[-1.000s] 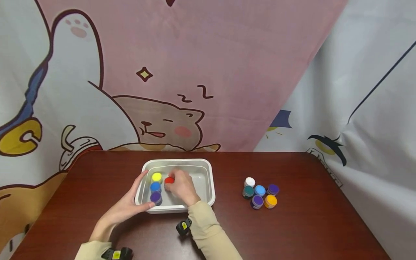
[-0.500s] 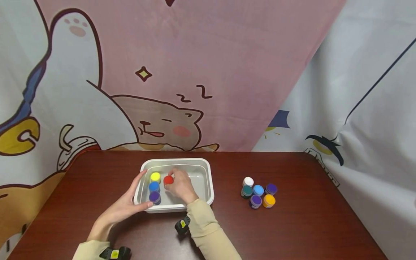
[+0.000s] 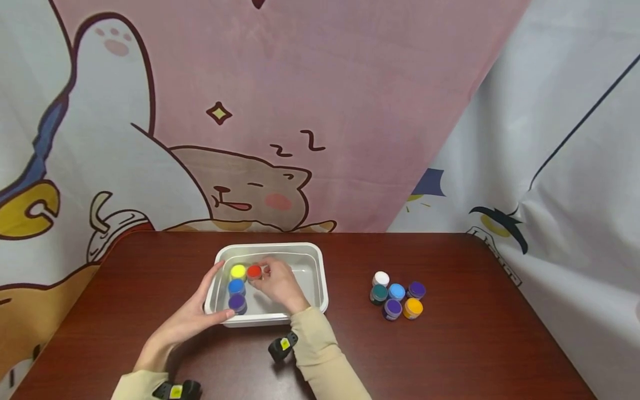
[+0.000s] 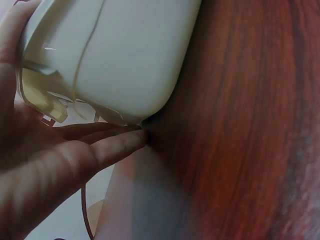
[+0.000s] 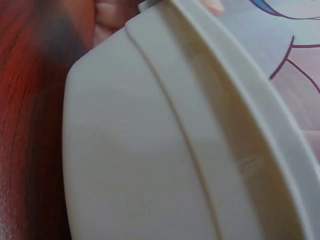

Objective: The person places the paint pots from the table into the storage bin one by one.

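Observation:
A white tray [image 3: 300,261] stands on the table, and my left hand [image 3: 192,316] grips its left end, with the thumb at the near rim. In the left wrist view, the fingers [image 4: 117,149] lie against the tray's outer wall [image 4: 135,55]. Inside the tray, my right hand [image 3: 280,284] pinches a red-lidded paint pot [image 3: 254,271], just right of a yellow-lidded pot [image 3: 238,272]. Nearer me, a blue-lidded pot [image 3: 236,287] and a purple-lidded pot [image 3: 238,303] complete a column along the left side. The right wrist view shows mostly the tray's near wall [image 5: 130,135]; the right hand's grip is hidden there.
Right of the tray, several paint pots cluster on the brown table [image 3: 465,344]: white [image 3: 381,278], dark green [image 3: 379,294], light blue [image 3: 397,291], orange [image 3: 413,308] and two purple ones, one being the nearer purple pot [image 3: 392,309]. A printed cloth [image 3: 350,111] hangs behind.
My right hand has slid the red-lidded pot left and slightly away from me, up beside the yellow-lidded one. The left hand keeps its hold on the tray.

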